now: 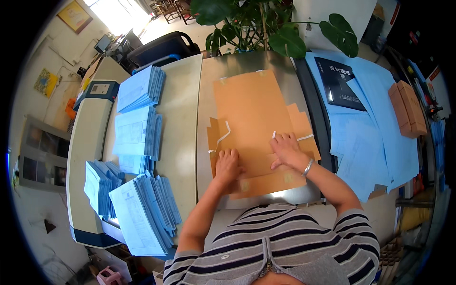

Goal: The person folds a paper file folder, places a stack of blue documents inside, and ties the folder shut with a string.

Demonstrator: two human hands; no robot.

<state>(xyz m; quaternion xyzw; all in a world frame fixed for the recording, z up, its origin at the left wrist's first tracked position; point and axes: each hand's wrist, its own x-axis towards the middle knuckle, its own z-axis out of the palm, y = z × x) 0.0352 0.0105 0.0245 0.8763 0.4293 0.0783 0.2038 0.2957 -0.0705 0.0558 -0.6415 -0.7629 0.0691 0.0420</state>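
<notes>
An unfolded brown cardboard file folder (251, 104) lies on the metal-topped work surface in front of me, its side flaps spread. My left hand (228, 165) presses down near the lower left flap, fingers slightly bent and thumb apart. On the lower right part rests my right hand (287, 151), with the thumb spread from the fingers and a silver bracelet at the wrist. A white tie string (223, 134) curls over the left flap. Another white tie (305, 137) runs out beside my right hand, and a short white end shows by its fingertips.
Stacks of folded blue drawings (137, 130) stand at left on a pale machine table (183, 104). To the right, large blue sheets (363, 147) lie under a black printed folder (335, 80) and a reddish-brown box (407, 109). A leafy plant (289, 40) overhangs the far edge.
</notes>
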